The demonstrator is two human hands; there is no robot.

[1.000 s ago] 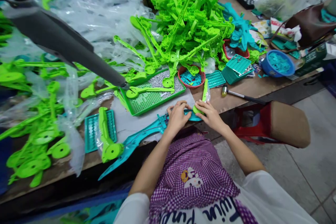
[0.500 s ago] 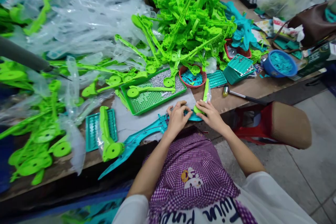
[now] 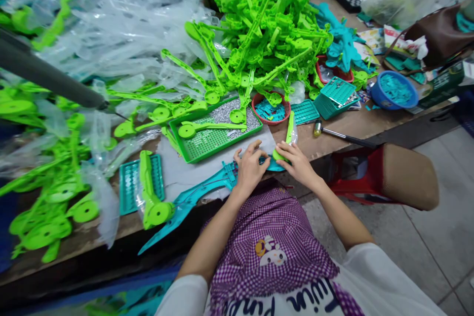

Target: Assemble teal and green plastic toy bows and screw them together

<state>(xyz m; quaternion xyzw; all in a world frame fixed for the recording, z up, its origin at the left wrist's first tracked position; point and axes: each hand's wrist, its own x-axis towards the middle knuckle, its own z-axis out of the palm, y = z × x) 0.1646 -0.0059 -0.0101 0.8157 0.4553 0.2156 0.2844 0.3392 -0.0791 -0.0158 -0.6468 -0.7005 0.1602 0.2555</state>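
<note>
A long teal plastic part, shaped like a sword (image 3: 203,185), lies across the table's front edge, with a thin dark wire along it. My left hand (image 3: 252,168) is bent over its middle, thumb and forefinger brought together in a pinch. What sits between those fingertips is too small to name. My right hand (image 3: 299,164) holds the teal part's right end, its fingers against the round end of a lime-green plastic arm (image 3: 290,127) in clear wrap. Another lime-green arm (image 3: 150,187) lies on the teal part's left side and a small teal tray (image 3: 126,188).
Behind my hands stand a green tray of small metal pieces (image 3: 192,154) and a red bowl of teal bits (image 3: 272,119). A mallet (image 3: 344,136) lies to the right, near a blue bowl (image 3: 394,103). A dark pen-shaped tool (image 3: 55,71) hangs at left. Green parts (image 3: 259,24) are heaped behind.
My left hand's fingers have shifted slightly over the teal part. In the view, the dark hanging tool has swung right and slightly down. My right hand stays almost still.
</note>
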